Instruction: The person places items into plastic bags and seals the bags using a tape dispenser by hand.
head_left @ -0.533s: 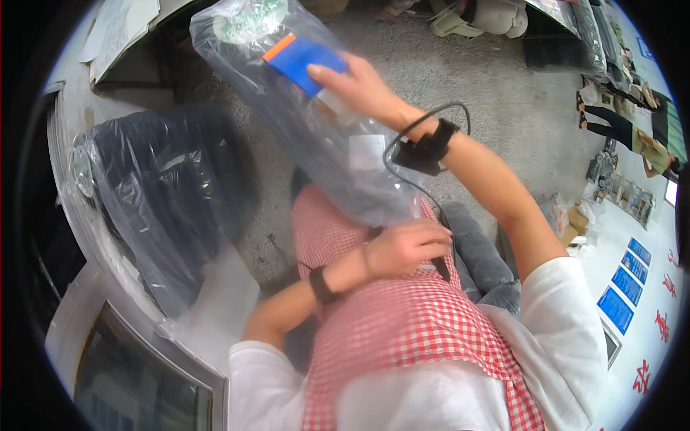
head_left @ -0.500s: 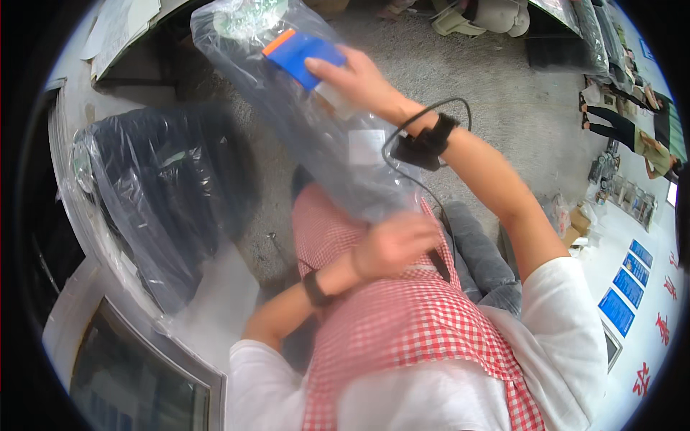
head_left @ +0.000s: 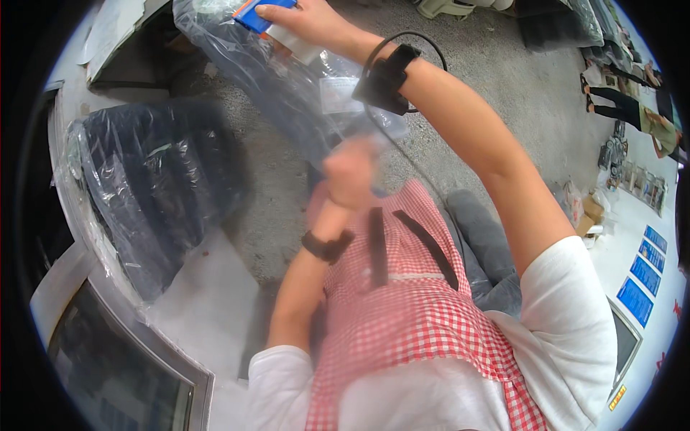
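Note:
My right hand [head_left: 310, 21] is at the top of the view, its fingers closed round a flat blue thing with an orange edge [head_left: 254, 17], partly cut off by the picture's border; its kind does not show. Under that hand a long dark item in a clear plastic bag [head_left: 248, 75] slants down toward me, with a white label [head_left: 341, 95] on it. My left hand [head_left: 351, 172] is at the near end of the bag, smeared by motion. Whether it grips the plastic cannot be made out.
Another dark plastic-covered bundle [head_left: 162, 179] rests at the left, above a white panel [head_left: 212, 287]. A framed glass pane [head_left: 122, 366] is at the lower left. Grey cushion-like rolls [head_left: 485, 244] lie right of my checked apron [head_left: 424, 316]. Another person [head_left: 625, 111] stands far right.
My right hand has moved up and left with the blue thing, and the bagged item has shifted up too. My left hand has moved up and left from my waist.

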The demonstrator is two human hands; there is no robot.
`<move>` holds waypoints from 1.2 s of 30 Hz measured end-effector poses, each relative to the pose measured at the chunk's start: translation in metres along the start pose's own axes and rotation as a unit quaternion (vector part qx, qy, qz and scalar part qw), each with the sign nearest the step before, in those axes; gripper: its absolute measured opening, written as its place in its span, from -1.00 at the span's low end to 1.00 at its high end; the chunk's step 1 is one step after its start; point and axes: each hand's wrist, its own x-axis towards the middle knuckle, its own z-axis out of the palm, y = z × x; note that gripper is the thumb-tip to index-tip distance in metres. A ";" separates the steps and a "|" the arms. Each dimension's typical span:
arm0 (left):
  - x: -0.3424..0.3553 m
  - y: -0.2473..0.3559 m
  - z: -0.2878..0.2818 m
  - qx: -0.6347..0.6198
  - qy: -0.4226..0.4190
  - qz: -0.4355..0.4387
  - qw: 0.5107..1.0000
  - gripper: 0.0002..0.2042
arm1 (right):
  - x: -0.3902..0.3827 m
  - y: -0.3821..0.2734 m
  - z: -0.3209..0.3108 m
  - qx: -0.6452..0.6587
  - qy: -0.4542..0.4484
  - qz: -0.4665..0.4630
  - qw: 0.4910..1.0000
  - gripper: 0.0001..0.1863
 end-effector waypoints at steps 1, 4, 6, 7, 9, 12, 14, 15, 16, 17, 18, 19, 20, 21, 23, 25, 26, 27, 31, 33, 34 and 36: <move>0.013 0.005 0.001 -0.047 0.013 -0.200 0.979 -0.84 | 0.001 0.003 -0.003 0.022 -0.007 -0.001 1.000 -0.43; 0.031 -0.003 0.012 -0.099 0.036 -0.399 0.911 -0.78 | 0.005 0.008 -0.005 -0.118 0.058 -0.026 0.991 -0.41; 0.026 -0.024 0.016 -0.100 0.050 -0.410 0.905 -0.74 | -0.002 -0.002 -0.001 -0.194 0.091 -0.074 0.974 -0.37; 0.018 -0.041 0.018 -0.089 0.046 -0.390 0.915 -0.75 | -0.024 -0.021 -0.004 -0.104 0.063 -0.063 0.991 -0.39; 0.017 -0.056 0.012 -0.158 0.027 -0.442 0.883 -0.77 | -0.085 -0.051 -0.017 0.055 0.002 -0.016 0.998 -0.43; 0.042 -0.054 0.018 -0.368 0.038 -0.459 0.808 -0.81 | -0.184 -0.045 -0.054 0.040 0.032 -0.048 0.998 -0.50; 0.043 -0.062 0.020 -0.365 0.038 -0.466 0.805 -0.83 | -0.258 -0.046 -0.063 0.061 -0.009 0.057 0.996 -0.50; 0.041 -0.063 0.027 -0.366 0.033 -0.476 0.799 -0.84 | -0.291 -0.028 -0.067 0.002 0.010 -0.034 0.999 -0.52; 0.039 -0.064 0.029 -0.366 0.029 -0.487 0.792 -0.86 | -0.322 -0.022 -0.072 -0.018 0.002 -0.009 1.000 -0.50; 0.050 -0.045 0.031 -0.368 -0.027 -0.526 0.766 -0.84 | -0.360 -0.014 -0.085 -0.037 0.005 0.036 0.999 -0.48; 0.049 -0.047 0.029 -0.365 -0.032 -0.526 0.768 -0.84 | -0.392 -0.010 -0.088 -0.049 -0.002 0.077 0.996 -0.45; 0.047 -0.054 0.026 -0.377 -0.054 -0.516 0.768 -0.83 | -0.418 -0.004 -0.090 -0.058 -0.005 0.112 0.992 -0.43; 0.043 -0.058 0.022 -0.387 -0.078 -0.508 0.766 -0.83 | -0.440 0.006 -0.090 -0.063 -0.006 0.145 0.987 -0.41; 0.043 -0.056 0.023 -0.400 -0.066 -0.521 0.751 -0.82 | -0.460 0.021 -0.091 -0.064 0.003 0.170 0.983 -0.39; 0.050 -0.040 0.027 -0.410 -0.075 -0.523 0.743 -0.83 | -0.480 0.050 -0.091 -0.060 0.026 0.197 0.978 -0.39; 0.057 -0.027 0.028 -0.416 -0.097 -0.521 0.739 -0.83 | -0.472 0.078 -0.089 -0.100 0.082 0.102 0.986 -0.40; 0.056 -0.025 0.026 -0.411 -0.106 -0.524 0.739 -0.83 | -0.464 0.099 -0.082 -0.093 0.089 0.105 0.986 -0.40; 0.059 -0.024 0.023 -0.442 -0.106 -0.508 0.732 -0.84 | -0.448 0.122 -0.076 -0.069 0.086 0.122 0.986 -0.41; 0.057 -0.026 0.014 -0.512 -0.061 -0.507 0.690 -0.86 | -0.374 0.144 -0.062 -0.085 0.061 0.195 0.975 -0.41; 0.046 -0.040 0.008 -0.415 -0.022 -0.515 0.750 -0.87 | -0.328 0.124 -0.049 -0.191 -0.011 0.243 0.951 -0.40; 0.032 -0.053 -0.002 -0.285 -0.015 -0.500 0.818 -0.85 | -0.307 0.113 -0.037 -0.296 -0.081 0.291 0.906 -0.40; 0.040 -0.034 0.006 -0.220 0.003 -0.457 0.862 -0.82 | -0.288 0.117 -0.033 -0.317 -0.066 0.326 0.888 -0.39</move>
